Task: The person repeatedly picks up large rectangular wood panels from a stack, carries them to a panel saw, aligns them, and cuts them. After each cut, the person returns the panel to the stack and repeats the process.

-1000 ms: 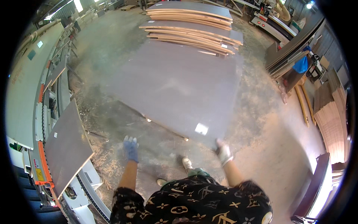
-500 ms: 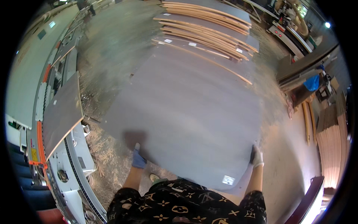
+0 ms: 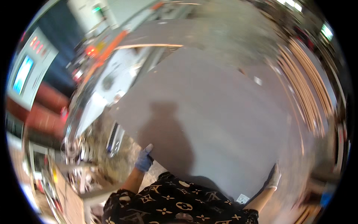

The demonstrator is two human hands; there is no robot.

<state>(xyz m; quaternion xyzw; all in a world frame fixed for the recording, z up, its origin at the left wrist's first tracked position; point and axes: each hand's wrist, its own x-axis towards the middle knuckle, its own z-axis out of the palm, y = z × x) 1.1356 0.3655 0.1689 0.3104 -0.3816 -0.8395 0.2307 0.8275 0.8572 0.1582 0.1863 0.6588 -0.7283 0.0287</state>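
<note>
- A person held a large grey board out in front of the chest, nearly flat, its far end reaching toward a long machine on the left.
- The left hand, in a blue glove, was closed over the board's near left edge, fingers on top.
- The right hand, in a pale glove, was clamped on the near right edge, close to the corner.
- The two hands sat well apart, on opposite sides of the near end.
- The board looked thin, wide and smooth, with a matt grey face and straight, sharp edges; a small white label sat by the near corner.
- I judged it stiff but likely to sag or whip in the middle, and awkward more than heavy, since so much of it hung out beyond the grip.
- The smooth face would be slippery to bare skin, so the edges seemed the only sound place to take hold, hands spread wide as they were.
- Corners and edges would probably chip if knocked on the machine.
- A stack of pale wooden boards lay to the right, their layered edges showing, though blurred.
- The floor below the left hand was strewn with sawdust and scraps.
- A lit screen glowed on a panel at far left.
</note>
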